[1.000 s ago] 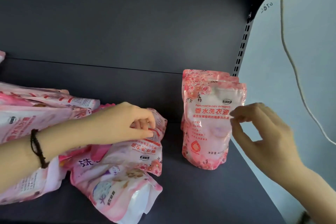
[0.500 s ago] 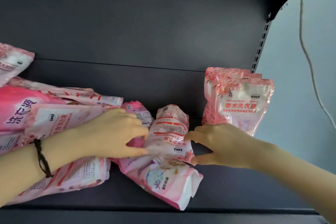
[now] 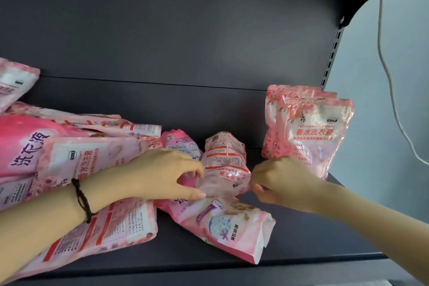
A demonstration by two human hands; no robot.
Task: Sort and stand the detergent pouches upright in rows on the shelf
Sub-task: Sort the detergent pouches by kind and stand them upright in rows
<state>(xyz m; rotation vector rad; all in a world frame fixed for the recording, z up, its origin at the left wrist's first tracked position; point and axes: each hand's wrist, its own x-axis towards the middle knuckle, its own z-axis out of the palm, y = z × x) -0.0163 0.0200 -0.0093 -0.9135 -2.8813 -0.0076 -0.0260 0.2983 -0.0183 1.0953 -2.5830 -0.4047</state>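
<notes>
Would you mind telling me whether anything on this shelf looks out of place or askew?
Yes: most pink plastic detergent pouches lie flat in an overlapping heap on the left of the dark metal shelf, some back-side up; only the pouches at the right end stand upright.

A shop: slotted metal shelving (image 3: pixel 329 62) stocked with detergent pouches (image 3: pixel 311 132).

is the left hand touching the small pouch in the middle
Touching. The head view shows the left hand gripping the middle pouch, thumb and curled fingers on its left edge.
</notes>
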